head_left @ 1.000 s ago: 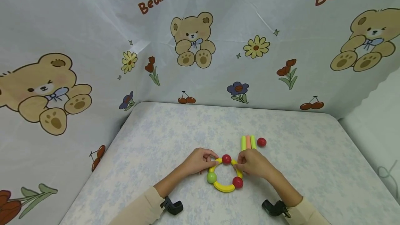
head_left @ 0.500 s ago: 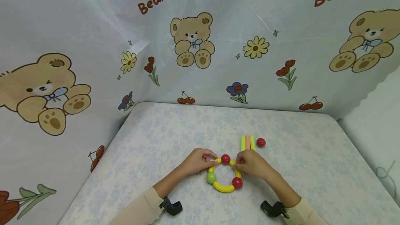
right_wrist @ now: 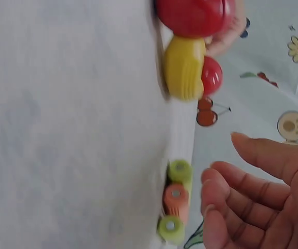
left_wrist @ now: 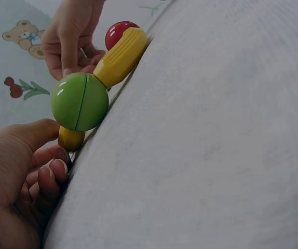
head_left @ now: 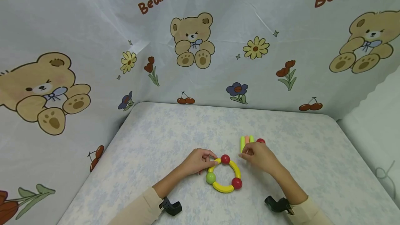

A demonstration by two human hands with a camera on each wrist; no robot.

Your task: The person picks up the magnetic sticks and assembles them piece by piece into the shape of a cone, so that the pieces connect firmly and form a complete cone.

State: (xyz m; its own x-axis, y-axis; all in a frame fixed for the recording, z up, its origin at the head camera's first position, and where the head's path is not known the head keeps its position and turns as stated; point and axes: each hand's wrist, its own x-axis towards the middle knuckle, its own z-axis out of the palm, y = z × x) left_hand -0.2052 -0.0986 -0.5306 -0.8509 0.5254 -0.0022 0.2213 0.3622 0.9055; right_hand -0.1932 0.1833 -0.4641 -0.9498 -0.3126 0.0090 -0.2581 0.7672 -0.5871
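A ring of curved yellow rods (head_left: 235, 169) joined by balls lies on the table: a red ball (head_left: 225, 159) at the far side, another red ball (head_left: 236, 183) at the near right, a green ball (head_left: 210, 177) at the left. My left hand (head_left: 197, 161) pinches the ring's upper left yellow rod (left_wrist: 71, 139) between thumb and fingers. My right hand (head_left: 261, 157) is off the ring, its fingers loosely bent and holding nothing in the right wrist view. Beyond it lie two light green rods (head_left: 242, 144) and an orange rod (head_left: 247, 139), partly hidden by the hand in the head view.
A loose red ball (head_left: 260, 141) sits right of the straight rods, partly covered by the right hand. The table (head_left: 175, 127) has a pale floral cover. A bear-print cloth (head_left: 218, 79) hangs behind and to the left.
My right hand has let go of the ring's right yellow rod and moved up and right, toward the straight rods. My left hand keeps its hold; the ring stays in place.
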